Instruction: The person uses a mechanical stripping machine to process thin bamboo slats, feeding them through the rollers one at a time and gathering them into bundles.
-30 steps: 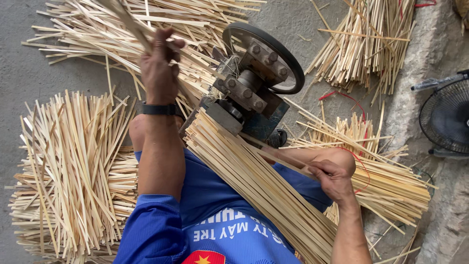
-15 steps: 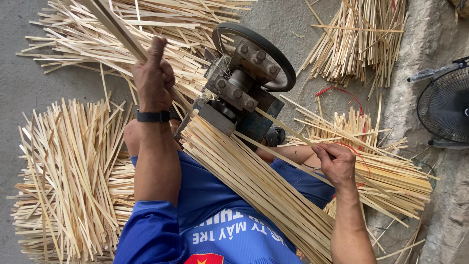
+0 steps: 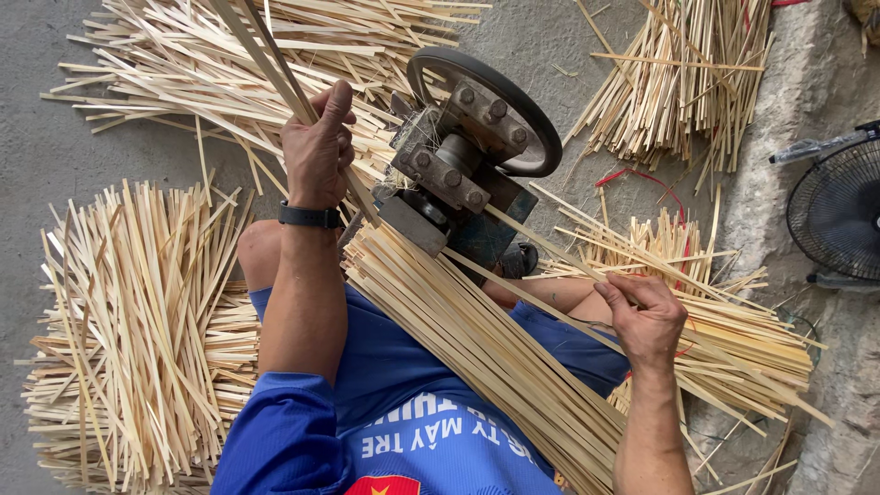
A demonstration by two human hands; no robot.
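Note:
My left hand (image 3: 316, 151), with a black watch on the wrist, is closed around a long flat bamboo strip (image 3: 261, 55) that runs up and away to the left of a small metal machine (image 3: 458, 174) with a black wheel. To the right of the machine, my right hand (image 3: 646, 321) pinches a thin bamboo strip (image 3: 541, 247) that leads into the machine's side. A thick bundle of bamboo strips (image 3: 477, 348) lies diagonally across my lap between both arms, its top end against the machine.
Heaps of cut bamboo strips lie around: a big pile (image 3: 137, 330) at the left, another pile (image 3: 229, 64) at the top left, a pile (image 3: 687, 82) at the top right and one (image 3: 733, 330) under my right hand. A black fan (image 3: 839, 211) stands at the right edge.
My left hand had its fingers spread over the strip a second ago; now they are wrapped around it. My right hand stays on its strip, barely shifted.

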